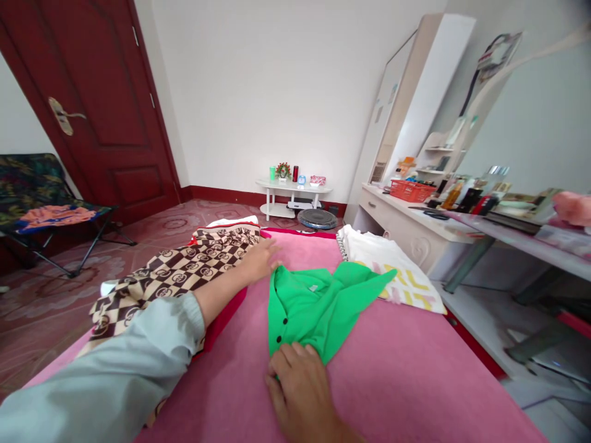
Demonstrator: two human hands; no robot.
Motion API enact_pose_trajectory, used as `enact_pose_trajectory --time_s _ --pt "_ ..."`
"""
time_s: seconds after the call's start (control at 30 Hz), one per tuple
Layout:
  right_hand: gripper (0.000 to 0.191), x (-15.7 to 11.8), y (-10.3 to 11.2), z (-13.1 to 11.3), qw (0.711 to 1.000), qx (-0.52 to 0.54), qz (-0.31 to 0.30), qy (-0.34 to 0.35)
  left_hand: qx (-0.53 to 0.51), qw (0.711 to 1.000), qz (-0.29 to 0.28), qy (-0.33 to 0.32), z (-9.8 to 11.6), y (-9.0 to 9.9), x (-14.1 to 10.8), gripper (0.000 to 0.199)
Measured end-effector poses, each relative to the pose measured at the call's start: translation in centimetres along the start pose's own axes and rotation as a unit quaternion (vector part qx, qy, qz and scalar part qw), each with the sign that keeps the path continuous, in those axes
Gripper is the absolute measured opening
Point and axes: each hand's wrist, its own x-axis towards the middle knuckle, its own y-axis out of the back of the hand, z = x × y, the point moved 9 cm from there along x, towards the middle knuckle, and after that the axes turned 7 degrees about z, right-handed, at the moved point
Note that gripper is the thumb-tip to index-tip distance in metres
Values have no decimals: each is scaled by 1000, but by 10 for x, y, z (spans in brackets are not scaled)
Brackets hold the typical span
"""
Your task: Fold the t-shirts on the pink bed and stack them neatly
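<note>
A bright green garment point(314, 301) with dark buttons lies partly bunched on the pink bed cover point(406, 369). My left hand point(264, 259) reaches to the garment's upper left corner, its fingers blurred, so their grip is unclear. At the lower edge, below the buttons, my right hand point(300, 381) has its fingers curled onto the green cloth. To the left lies a brown and cream checked garment point(180, 271), partly behind my left forearm. A white shirt with yellow letters point(383, 252) lies to the right, touched by the green cloth.
A dressing table point(415, 218) with a red basket point(410, 189) and bottles stands at the right. Beyond the bed is a small white table point(277, 209). A folding chair point(41, 209) with orange cloth stands at the left, near a dark red door point(106, 92).
</note>
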Motion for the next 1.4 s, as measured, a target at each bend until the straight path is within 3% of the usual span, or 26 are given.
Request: enact_pose_trajectory --time_s 0.1,0.2,0.33,0.4,0.47,0.53,0.63,0.7,0.8,0.9,0.97,1.03,1.1,1.23,1.33,1.4 --pt "8 -2 2 3 1000 20 3 -14 -63 984 -88 -139 66 -25 -29 57" --pt "8 -2 15 4 998 58 21 -14 -51 981 -129 -138 88 -33 -61 48" --pt "14 12 65 16 989 82 125 0 15 988 -107 -106 91 0 -98 26" --pt "18 21 90 40 983 53 176 -21 27 992 -85 -86 88 26 -117 21" --pt "27 30 100 74 982 22 180 -60 16 996 -61 -56 80 50 -137 18" --pt "39 35 95 110 987 13 134 -92 -10 998 -48 -40 71 67 -159 15" --pt "44 32 76 147 994 31 -5 -108 -45 998 -48 -18 53 79 -193 8" --pt "29 23 71 154 986 39 -111 -115 -45 997 -54 22 35 82 -213 6" --pt "11 8 90 140 964 68 -228 -123 -18 993 -68 91 7 85 -234 18" --pt "11 1 126 100 937 160 -292 -107 1 990 -85 109 3 93 -238 25" --pt "13 2 142 77 922 220 -304 -98 5 996 -34 81 16 109 -227 31" --pt "14 7 146 72 927 232 -273 -109 -1 999 28 32 41 126 -213 44" --pt "17 9 134 80 942 195 -244 -123 -21 999 20 -28 71 124 -202 49" --pt "52 -3 78 94 955 71 -270 -97 -44 982 -121 -140 116 83 -198 68" --pt "32 2 64 94 976 9 -213 -49 -38 973 -175 -146 119 61 -203 78" --pt "21 9 68 103 980 -13 -186 -69 -35 972 -184 -139 116 59 -205 63"
